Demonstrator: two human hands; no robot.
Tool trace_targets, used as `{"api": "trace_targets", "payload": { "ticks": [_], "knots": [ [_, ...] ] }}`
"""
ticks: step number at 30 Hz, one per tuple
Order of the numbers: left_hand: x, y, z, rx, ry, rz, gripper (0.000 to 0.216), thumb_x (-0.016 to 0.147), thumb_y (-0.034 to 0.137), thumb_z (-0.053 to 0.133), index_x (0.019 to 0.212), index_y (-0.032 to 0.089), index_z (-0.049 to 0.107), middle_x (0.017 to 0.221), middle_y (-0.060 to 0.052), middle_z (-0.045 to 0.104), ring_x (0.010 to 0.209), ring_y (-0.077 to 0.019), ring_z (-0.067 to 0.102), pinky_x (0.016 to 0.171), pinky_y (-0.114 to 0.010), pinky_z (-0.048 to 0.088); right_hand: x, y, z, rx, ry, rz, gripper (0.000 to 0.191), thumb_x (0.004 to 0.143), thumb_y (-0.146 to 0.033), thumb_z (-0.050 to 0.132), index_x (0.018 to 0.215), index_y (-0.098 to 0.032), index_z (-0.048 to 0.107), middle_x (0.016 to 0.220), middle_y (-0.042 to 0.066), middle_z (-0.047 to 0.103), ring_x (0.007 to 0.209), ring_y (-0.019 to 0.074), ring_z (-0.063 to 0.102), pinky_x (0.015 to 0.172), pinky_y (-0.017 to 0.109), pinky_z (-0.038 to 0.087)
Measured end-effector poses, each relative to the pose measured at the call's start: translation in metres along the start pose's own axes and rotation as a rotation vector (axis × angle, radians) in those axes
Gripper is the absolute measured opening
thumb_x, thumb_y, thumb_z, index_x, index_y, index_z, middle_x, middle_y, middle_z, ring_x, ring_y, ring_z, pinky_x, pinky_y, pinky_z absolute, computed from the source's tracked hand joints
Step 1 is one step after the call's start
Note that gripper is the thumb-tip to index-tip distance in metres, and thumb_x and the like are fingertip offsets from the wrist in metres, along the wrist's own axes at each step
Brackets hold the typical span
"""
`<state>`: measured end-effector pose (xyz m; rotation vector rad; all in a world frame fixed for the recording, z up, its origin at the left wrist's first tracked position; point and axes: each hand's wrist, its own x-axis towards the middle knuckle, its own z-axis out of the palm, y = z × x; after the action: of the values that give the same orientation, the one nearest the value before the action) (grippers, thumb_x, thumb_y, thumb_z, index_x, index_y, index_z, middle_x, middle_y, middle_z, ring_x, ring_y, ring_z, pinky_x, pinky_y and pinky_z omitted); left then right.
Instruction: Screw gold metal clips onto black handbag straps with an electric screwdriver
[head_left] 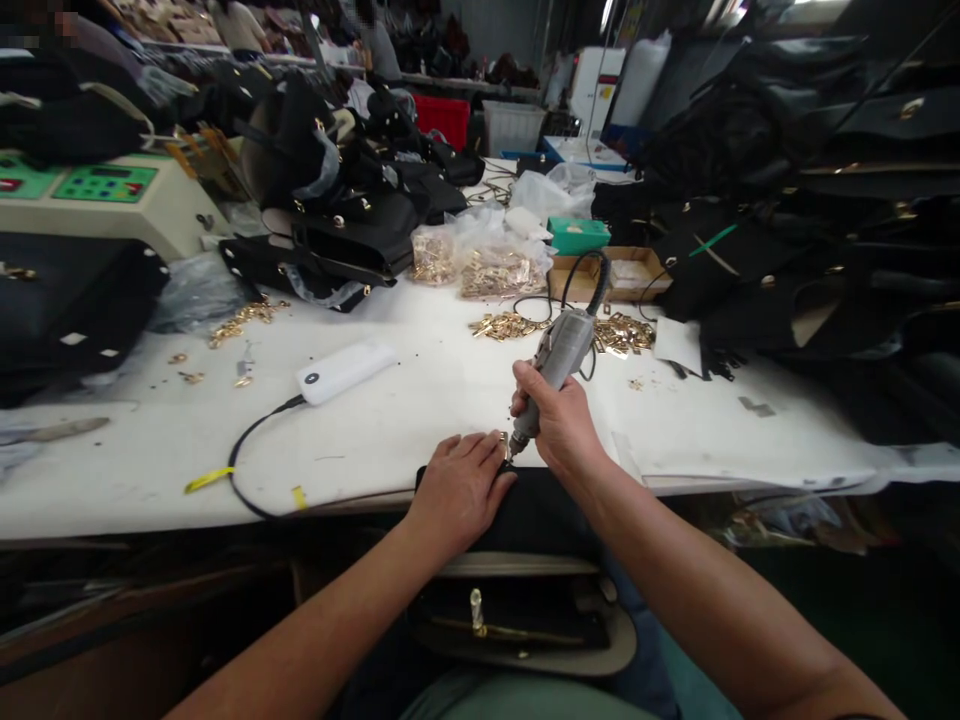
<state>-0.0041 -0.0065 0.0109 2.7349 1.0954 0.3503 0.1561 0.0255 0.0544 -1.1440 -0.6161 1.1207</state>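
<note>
My right hand (pixel 561 412) is wrapped round a grey electric screwdriver (pixel 564 345), tilted with its tip down and a black cable at its top. The tip meets or nearly meets a small gold metal fitting (pixel 504 443) at the edge of a black handbag (pixel 536 505). My left hand (pixel 459 487) holds that edge down, its fingers over the flap and its fingertips beside the fitting. The bag lies against the table's front edge and over my lap, with its light-lined opening towards me and a gold clasp (pixel 477 610) inside view.
On the white table (pixel 390 440) lie a white power bank (pixel 346 370) with a black cable, heaps of gold fittings (pixel 506 326), and bagged fittings (pixel 499 275). Cardboard trays (pixel 637 275) stand behind. Black bags (pixel 337 230) are piled left and right. A machine with green panels (pixel 105 185) stands left.
</note>
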Motion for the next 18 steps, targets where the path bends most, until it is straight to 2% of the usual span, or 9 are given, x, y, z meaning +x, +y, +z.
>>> {"api": "trace_targets", "payload": {
  "ticks": [8,18],
  "knots": [
    [0.0001,-0.0022,0.0048,0.018,0.03,0.004,0.031,0.102,0.035,0.049,0.125,0.023,0.065,0.139,-0.005,0.063,0.125,-0.0249,0.057,0.102,-0.046,0.045,-0.0053,0.003,0.0082,-0.001,-0.011,0.029,0.041,0.07,-0.05,0.084,0.087,-0.017,0.065,0.054,-0.004,0.056,0.046,0.0099,0.048,0.043,0.021,0.036],
    [-0.0003,-0.0041,0.0049,0.016,0.026,0.01,0.03,0.102,0.034,0.049,0.125,0.022,0.065,0.139,-0.005,0.063,0.125,-0.0251,0.056,0.1,-0.046,0.044,-0.006,0.0027,0.0107,0.012,-0.011,0.029,0.041,0.07,-0.051,0.083,0.086,-0.017,0.064,0.055,-0.004,0.055,0.046,0.0098,0.049,0.043,0.022,0.039]
  ]
}}
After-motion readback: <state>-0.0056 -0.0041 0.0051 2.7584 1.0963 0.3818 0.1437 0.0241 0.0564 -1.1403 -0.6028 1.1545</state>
